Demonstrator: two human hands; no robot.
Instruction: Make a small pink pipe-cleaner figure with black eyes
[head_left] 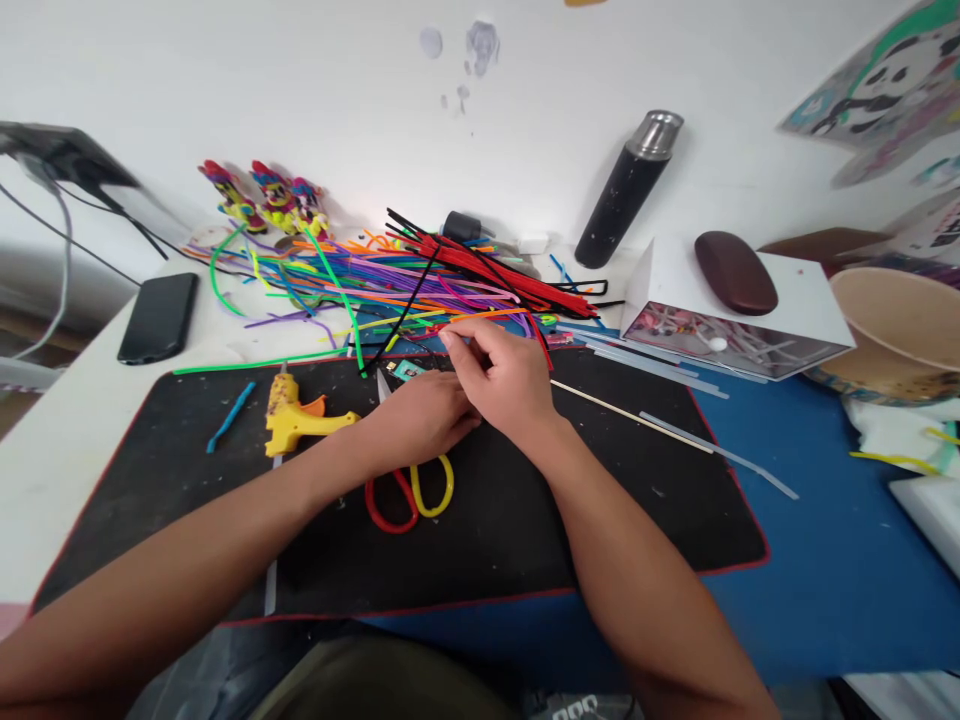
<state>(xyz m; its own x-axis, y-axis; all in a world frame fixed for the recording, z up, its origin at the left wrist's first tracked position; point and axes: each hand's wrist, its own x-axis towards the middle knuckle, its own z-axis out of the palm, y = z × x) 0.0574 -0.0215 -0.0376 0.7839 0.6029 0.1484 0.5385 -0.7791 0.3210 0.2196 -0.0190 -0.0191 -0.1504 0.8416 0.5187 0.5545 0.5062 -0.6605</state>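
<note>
My left hand [421, 418] is low over the black mat [510, 530], its fingers curled and partly hidden by my other hand. Touching or overlapping it from the right is my right hand [506, 380], with thumb and bent fingers drawn together; whatever is between them is hidden. Scissors [431, 490] with one red and one yellow handle lie beneath my left hand, blade tip showing beyond it. Left of that hand is a yellow hot glue gun [289, 418], a glue stick [271, 590] trailing from its rear. Beyond both hands spreads a heap of colourful pipe cleaners [450, 275].
A short blue twisted piece [230, 417] and a phone [159, 317] lie left. Several small figures [270, 195] stand by the wall. A black flask [628, 190], a white box [735, 300] and clear glue sticks [652, 362] are right. A thin wooden stick [630, 414] crosses the mat.
</note>
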